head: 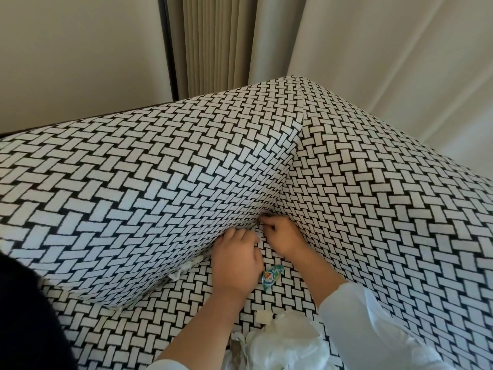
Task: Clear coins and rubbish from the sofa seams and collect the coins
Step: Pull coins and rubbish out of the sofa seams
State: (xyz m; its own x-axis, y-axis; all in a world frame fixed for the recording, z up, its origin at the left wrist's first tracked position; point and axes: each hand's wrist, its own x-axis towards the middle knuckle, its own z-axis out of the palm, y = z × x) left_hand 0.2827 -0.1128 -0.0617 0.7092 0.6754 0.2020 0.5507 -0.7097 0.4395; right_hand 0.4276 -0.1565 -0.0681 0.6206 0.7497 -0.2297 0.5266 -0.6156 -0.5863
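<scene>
No coin shows anywhere; the seam (262, 212) where the sofa's back cushion, arm and seat meet is the spot both hands are working. The right hand (282, 236) has its fingertips (264, 221) pushed into that corner, curled tight, but whether the grip has anything in it I cannot tell. The left hand (236, 260) lies just beside it, knuckles up, fingers bent down against the seat at the foot of the back cushion (138, 188); its grip looks clenched, though on what (if anything) is hidden.

A small crumpled wrapper (270, 276), green and blue, lies on the seat (288, 297) between the two wrists, touching neither seam. Bits of white scrap (181, 271) peek out under the back cushion's lower edge. Nearer the person, a heap of crinkled white plastic (288, 340) sits on the seat with a pale square scrap (262, 316) at its edge. The sofa arm (386, 214) rises to the right, curtains (213, 44) behind.
</scene>
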